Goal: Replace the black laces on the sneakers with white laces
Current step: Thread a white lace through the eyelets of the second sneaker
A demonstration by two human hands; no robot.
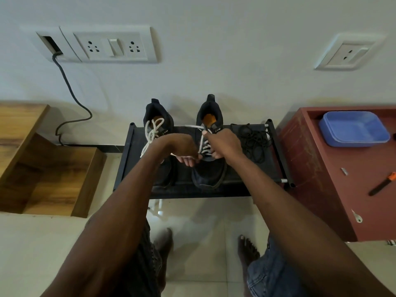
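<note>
Low on the black rack point(137, 168) by the wall sit 2 sneakers point(209, 168), the right hand point(222, 144) pinching the white lace point(202, 142) and the left hand point(188, 155) pinching its other end, so a hard tug could tip the shoe.

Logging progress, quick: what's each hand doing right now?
Left hand: holds one end of the white lace.
Right hand: pinches the other end.
</note>
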